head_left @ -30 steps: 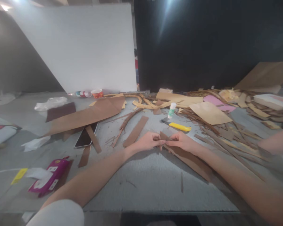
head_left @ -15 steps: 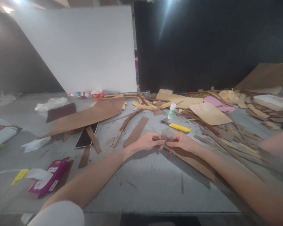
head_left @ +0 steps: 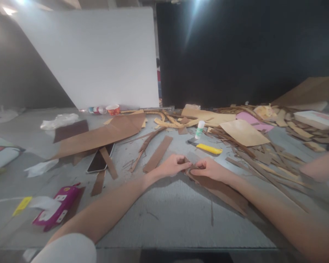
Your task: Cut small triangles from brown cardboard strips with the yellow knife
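A brown paper strip slants from my fingertips down under my right forearm. My left hand pinches its far end, thumb against the bent fingers. Close beside it, my right hand is closed on the same strip, thumb on top. The end of the strip between the hands looks folded, though fingers partly cover it. Just beyond my hands lie a yellow utility knife and an upright glue stick. Another flat brown strip rests left of my left hand.
A purple tissue pack lies at the left, with a phone partly under brown strips. Paper scraps pile up on the right, near another person's arm. White and black boards stand behind.
The strip's far end, earlier sticking up between my hands, is now lower and mostly covered by fingers. Its near end has swung slightly toward me. My left fingers have closed on it.
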{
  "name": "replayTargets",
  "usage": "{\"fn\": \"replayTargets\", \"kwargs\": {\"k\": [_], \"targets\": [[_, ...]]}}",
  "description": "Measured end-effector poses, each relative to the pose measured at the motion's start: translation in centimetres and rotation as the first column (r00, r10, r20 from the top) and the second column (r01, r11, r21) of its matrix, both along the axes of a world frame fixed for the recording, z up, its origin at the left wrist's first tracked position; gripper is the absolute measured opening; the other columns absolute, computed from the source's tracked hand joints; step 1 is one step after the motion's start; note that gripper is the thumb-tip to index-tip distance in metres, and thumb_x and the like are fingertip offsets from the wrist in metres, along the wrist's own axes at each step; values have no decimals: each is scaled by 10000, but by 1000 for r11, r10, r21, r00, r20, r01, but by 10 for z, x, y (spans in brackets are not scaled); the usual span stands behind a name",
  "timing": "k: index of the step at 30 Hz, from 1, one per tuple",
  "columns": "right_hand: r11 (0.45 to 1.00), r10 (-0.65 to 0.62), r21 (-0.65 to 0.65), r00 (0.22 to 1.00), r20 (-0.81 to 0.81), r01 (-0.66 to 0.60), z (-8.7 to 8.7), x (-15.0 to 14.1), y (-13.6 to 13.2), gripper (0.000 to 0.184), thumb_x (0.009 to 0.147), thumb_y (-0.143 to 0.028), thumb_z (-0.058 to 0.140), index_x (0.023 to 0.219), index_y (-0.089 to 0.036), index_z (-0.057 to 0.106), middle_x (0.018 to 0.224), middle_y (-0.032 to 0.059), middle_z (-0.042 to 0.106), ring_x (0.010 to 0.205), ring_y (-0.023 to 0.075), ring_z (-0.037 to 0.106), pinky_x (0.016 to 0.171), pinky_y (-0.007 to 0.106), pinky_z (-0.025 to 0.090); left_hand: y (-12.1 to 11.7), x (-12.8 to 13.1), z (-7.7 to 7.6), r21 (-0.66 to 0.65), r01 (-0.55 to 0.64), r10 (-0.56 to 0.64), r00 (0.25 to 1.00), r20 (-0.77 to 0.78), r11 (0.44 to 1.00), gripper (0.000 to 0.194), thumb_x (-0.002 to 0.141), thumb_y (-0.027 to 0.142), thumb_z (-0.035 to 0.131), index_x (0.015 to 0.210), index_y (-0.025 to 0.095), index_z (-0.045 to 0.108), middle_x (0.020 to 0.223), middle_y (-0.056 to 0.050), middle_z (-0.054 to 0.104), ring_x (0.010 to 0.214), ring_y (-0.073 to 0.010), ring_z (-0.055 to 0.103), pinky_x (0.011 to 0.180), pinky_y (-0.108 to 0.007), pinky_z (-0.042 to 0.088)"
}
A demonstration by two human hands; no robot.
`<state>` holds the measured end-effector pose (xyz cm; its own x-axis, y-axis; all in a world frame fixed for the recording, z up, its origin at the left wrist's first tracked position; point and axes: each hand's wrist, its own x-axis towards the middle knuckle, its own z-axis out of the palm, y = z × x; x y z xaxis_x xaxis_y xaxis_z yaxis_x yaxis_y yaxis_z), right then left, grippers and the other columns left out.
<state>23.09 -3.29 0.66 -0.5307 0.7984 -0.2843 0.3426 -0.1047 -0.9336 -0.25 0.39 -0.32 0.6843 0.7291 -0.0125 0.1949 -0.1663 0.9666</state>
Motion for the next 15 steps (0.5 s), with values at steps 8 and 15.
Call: {"fn": "replayTargets", "kwargs": {"k": [8,15], "targets": [[994,19,111,999,-25,-17,3,-4,-1,475,920,-643,713,833,-182,789,735,44,747,635,182,629,597,289,420,-1,2,2,-13,-2,2,999,33,1000,479,907,633,708,843,159,676,734,-37,698,671,-144,629,657,-262,457],[973,-92,212,996,-7,92,1,-3,-1,497,862,-663,763,683,-200,734,600,4,651,552,158,543,542,281,370,-3,0,3,7,-10,10,1000,-10,1000,400,941,563,682,850,174,698,765,-36,725,703,-147,652,692,-258,478]]}}
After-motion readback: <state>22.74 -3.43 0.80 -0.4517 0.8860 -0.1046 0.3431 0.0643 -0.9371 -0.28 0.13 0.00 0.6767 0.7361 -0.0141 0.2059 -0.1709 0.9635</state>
